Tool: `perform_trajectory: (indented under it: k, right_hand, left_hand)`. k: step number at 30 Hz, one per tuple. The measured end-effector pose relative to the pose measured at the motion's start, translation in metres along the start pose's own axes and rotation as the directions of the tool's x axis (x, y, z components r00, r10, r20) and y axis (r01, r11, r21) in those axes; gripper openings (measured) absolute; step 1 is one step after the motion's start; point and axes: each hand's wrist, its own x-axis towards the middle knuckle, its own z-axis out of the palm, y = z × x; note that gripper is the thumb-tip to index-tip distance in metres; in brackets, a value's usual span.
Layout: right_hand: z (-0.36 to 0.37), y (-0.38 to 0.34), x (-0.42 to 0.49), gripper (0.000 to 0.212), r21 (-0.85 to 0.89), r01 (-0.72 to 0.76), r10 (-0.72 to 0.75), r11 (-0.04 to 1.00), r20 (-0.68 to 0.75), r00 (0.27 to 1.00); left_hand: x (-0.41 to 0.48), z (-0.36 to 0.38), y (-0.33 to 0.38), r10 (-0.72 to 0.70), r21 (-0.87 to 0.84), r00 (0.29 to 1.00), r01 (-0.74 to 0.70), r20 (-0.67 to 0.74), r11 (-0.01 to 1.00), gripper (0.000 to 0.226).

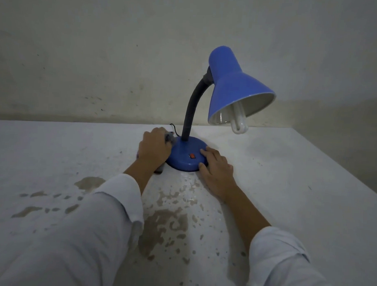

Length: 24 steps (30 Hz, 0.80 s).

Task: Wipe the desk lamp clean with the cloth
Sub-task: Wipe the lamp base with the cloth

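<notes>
We leaned over the blue desk lamp (pixel 191 113), which stood upright near the back of the worn white table (pixel 289 178), its shade (pixel 234 86) tipped down toward our right. Our left hand (pixel 154 149) curled around a bunched grey cloth (pixel 169 138) and pressed it to the left rim of the round base (pixel 182 158), apparently so the wad could follow the curve there. Our right hand (pixel 216 168) lay with relaxed, straight fingers on the opposite edge of the base, near the red switch (pixel 191 156), gripping nothing. We judged it was bracing the light lamp against sliding under the rubbing. In the dim light most of the cloth was hidden beneath the hand, so we could not say how it was folded. The shade and the black neck (pixel 189 121) looked to us like work yet to come.
</notes>
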Motion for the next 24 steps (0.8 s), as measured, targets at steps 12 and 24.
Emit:
perform_trajectory:
  k: [12, 24]
  right_hand:
    - [0.004, 0.004, 0.004, 0.045, 0.01, 0.005, -0.005, 1.0, -0.004, 1.0]
    - [0.001, 0.003, 0.004, 0.047, 0.012, 0.003, -0.003, 1.0, 0.012, 1.0]
  left_hand:
    - [0.024, 0.007, 0.01, 0.025, -0.23, 0.988, 0.01, 0.15, 0.973, 0.027]
    - [-0.029, -0.005, -0.003, 0.34, -0.183, 0.94, -0.333, 0.013, 0.925, 0.021]
